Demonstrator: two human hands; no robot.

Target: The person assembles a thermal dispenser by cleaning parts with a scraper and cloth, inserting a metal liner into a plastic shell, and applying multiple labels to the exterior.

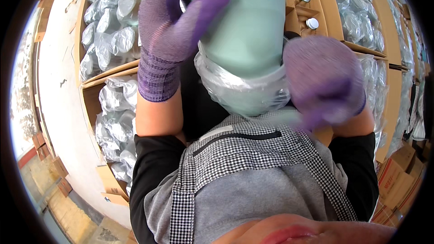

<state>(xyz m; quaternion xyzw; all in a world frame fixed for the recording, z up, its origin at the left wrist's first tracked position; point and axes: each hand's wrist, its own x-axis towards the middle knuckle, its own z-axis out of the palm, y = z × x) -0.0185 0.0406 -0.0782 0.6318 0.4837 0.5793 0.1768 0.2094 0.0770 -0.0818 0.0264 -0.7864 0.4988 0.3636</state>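
Observation:
A large pale green, rounded container (246, 29) with a grey upper part stands tilted before my chest. Its lower end sits inside a clear plastic bag (242, 88), bunched around it. My left hand (174, 22), in a purple knit glove, grips the container from the left, thumb across its front; the fingertips pass out of view at the top. Beside the container's lower right, my right hand (323, 79) in a matching glove is curled closed and blurred by motion. A pale green smear shows by its fingers; what it holds I cannot make out.
Open cardboard boxes (110, 70) of plastic-wrapped items stand at left, more wrapped items (355, 18) at right. White-capped bottles (312, 23) sit in a divided carton behind the container. Brown cartons (395, 176) are stacked at lower right; a pale floor strip (56, 63) runs along the left.

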